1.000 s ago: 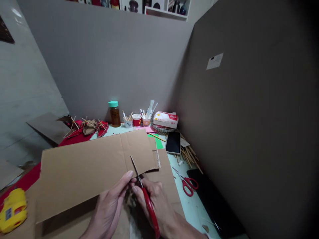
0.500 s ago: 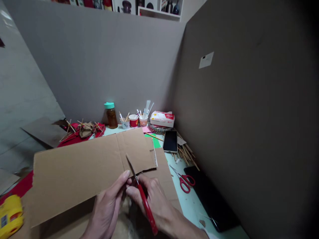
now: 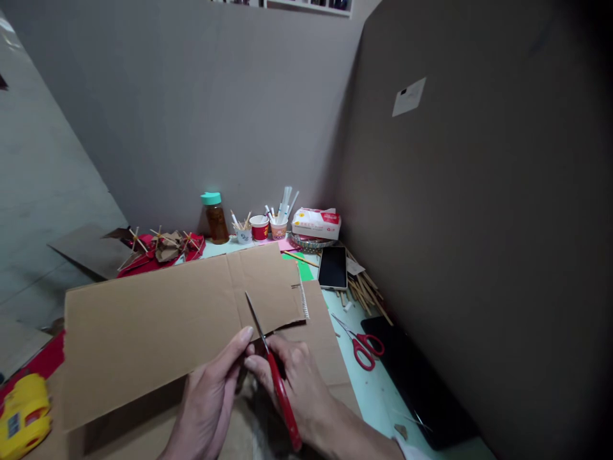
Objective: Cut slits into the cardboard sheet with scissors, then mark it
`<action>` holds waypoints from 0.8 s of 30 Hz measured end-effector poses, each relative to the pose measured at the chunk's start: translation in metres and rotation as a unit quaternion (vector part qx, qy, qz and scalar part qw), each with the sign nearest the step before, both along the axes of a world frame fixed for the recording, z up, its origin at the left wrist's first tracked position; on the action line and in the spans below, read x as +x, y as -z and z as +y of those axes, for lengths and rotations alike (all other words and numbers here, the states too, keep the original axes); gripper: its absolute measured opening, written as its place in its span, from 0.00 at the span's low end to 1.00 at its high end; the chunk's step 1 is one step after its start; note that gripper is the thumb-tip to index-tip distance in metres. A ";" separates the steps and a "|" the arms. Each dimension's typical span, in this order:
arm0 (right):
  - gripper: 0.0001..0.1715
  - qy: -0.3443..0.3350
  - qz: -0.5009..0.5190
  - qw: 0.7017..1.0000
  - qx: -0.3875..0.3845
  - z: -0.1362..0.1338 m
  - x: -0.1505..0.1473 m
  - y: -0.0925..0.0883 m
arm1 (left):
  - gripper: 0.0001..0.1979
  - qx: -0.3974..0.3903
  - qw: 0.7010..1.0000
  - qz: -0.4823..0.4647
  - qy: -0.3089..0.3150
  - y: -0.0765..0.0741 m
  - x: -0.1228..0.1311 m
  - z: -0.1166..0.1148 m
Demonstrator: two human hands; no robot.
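A long piece of brown cardboard is held up in front of me, with a crease running across its right part. My left hand pinches its lower edge, thumb on top. In my right hand is a pair of scissors with red handles; one blade lies over the cardboard's face, pointing up and left. The other blade is hidden beneath the sheet. Part of the right hand's grip is covered by the red handle.
At the right lie a second pair of red scissors, a phone, wooden sticks and a black flat object. Behind stand a bottle, paper cups and a tissue pack. A yellow tool sits at left.
The view has tilted down slightly and shifted, so the background sits higher and the right-hand items lie farther right. Both hands keep their holds; the scissors have barely moved against the cardboard.
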State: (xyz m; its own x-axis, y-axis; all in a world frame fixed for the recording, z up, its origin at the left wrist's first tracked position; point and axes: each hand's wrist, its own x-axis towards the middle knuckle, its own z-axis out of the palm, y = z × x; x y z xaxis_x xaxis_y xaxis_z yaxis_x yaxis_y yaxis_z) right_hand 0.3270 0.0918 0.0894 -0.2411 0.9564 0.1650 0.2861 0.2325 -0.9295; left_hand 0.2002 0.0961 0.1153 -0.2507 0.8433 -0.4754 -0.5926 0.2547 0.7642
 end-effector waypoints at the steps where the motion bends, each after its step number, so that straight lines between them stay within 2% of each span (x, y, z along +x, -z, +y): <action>1: 0.26 0.001 0.000 1.000 0.007 0.001 -0.002 0.004 | 0.27 -0.002 1.000 -0.005 -0.008 0.000 0.000 0.000; 6: 0.20 0.010 -0.018 1.000 0.021 0.006 -0.009 0.018 | 0.04 -0.018 0.999 -0.023 -0.035 0.001 0.001 0.003; 7: 0.20 0.013 -0.025 0.999 0.020 0.007 -0.010 0.019 | 0.03 -0.021 0.999 -0.021 -0.037 0.001 0.001 0.004; 9: 0.19 0.021 -0.038 0.999 0.013 0.009 -0.012 0.020 | 0.08 -0.021 0.999 -0.014 -0.038 0.002 0.000 0.006; 14: 0.16 0.023 -0.070 0.997 -0.006 0.011 -0.012 0.016 | 0.07 0.012 0.999 0.026 -0.013 0.012 -0.005 0.011; 16: 0.16 0.017 -0.076 0.997 -0.008 0.012 -0.009 0.014 | 0.04 0.045 0.996 0.060 0.039 0.021 -0.008 0.008; 17: 0.16 0.014 -0.077 0.997 -0.010 0.012 -0.007 0.012 | 0.09 0.064 0.991 0.081 0.080 0.026 -0.009 0.004; 19: 0.18 0.007 -0.078 0.997 -0.014 0.011 -0.001 0.010 | 0.25 0.091 0.968 0.140 0.185 0.031 -0.013 -0.007; 21: 0.20 0.003 -0.078 0.997 -0.015 0.010 0.004 0.007 | 0.33 0.096 0.931 0.224 0.273 0.025 -0.022 -0.020; 22: 0.22 0.000 -0.079 0.997 -0.014 0.008 0.006 0.006 | 0.34 0.096 0.909 0.272 0.300 0.015 -0.029 -0.025; 24: 0.23 -0.013 -0.078 0.997 -0.012 0.005 0.008 0.003 | 0.28 0.124 0.877 0.376 0.274 -0.014 -0.049 -0.028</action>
State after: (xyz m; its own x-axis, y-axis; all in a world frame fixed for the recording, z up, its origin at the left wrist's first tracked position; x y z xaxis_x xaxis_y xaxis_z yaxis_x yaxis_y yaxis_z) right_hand 0.3353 0.0971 0.0864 -0.2871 0.9526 0.1005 0.4219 0.2199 -0.8796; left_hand 0.1516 0.0685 0.1290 0.0596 0.9890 -0.1350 0.2613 0.1151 0.9584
